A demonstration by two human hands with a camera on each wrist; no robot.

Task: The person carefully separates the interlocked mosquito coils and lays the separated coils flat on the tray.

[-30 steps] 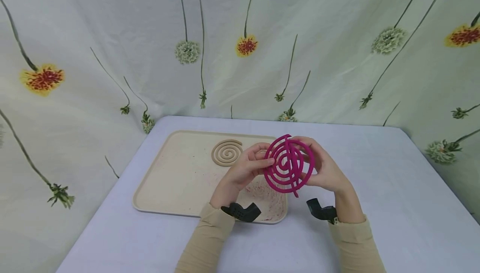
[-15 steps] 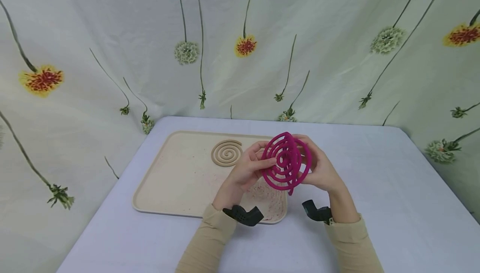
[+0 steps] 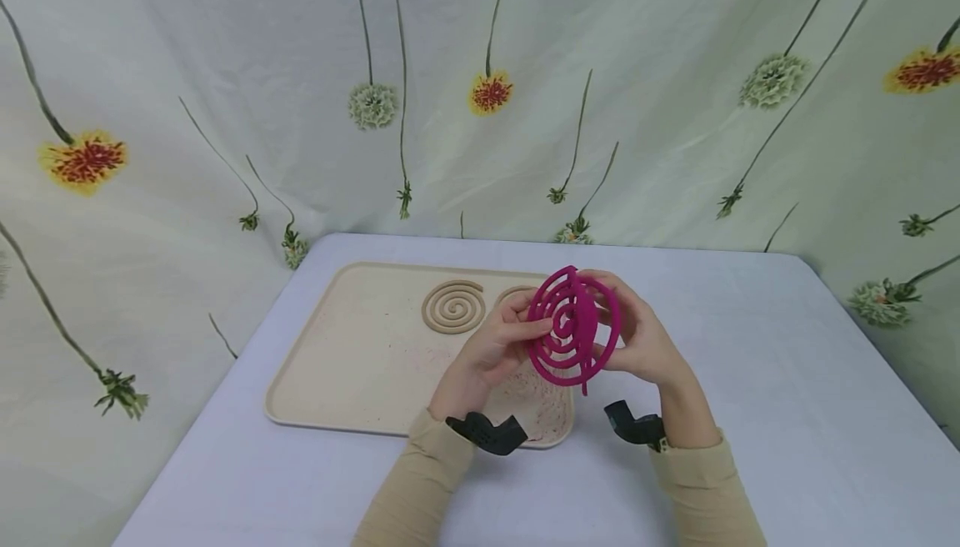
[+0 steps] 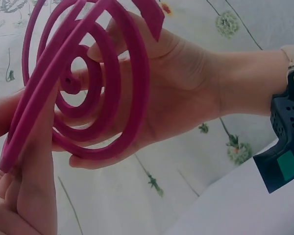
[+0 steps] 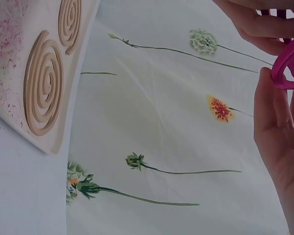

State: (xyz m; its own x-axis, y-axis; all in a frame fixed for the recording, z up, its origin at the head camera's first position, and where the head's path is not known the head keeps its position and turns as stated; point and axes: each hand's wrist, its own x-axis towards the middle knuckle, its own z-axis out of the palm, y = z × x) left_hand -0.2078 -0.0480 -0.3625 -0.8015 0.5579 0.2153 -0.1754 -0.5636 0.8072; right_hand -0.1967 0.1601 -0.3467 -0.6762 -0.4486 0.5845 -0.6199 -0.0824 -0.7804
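Note:
A pair of magenta mosquito coils (image 3: 582, 326) is held up above the tray's right end, their spirals interlaced and splayed apart at an angle. The left hand (image 3: 491, 343) pinches the coils from the left, thumb lying across the front spiral near its centre. From the other side the right hand (image 3: 647, 343) grips them, its fingers partly hidden behind the rings. In the left wrist view, the right hand's fingers show through the open loops of the magenta coil (image 4: 141, 73). Only part of the magenta coil (image 5: 281, 73) shows in the right wrist view.
A beige tray (image 3: 322, 363) lies on the white-covered table (image 3: 757, 380). One tan coil (image 3: 453, 307) rests on it; another tan coil (image 5: 48, 88) is partly hidden by the left hand in the head view. Pinkish crumbs (image 3: 540, 401) speckle the tray's right end. A flowered cloth (image 3: 660, 113) hangs behind.
The right hand has shifted a little left and the magenta coils have turned, their spirals now seen more at an angle. Both hands keep hold.

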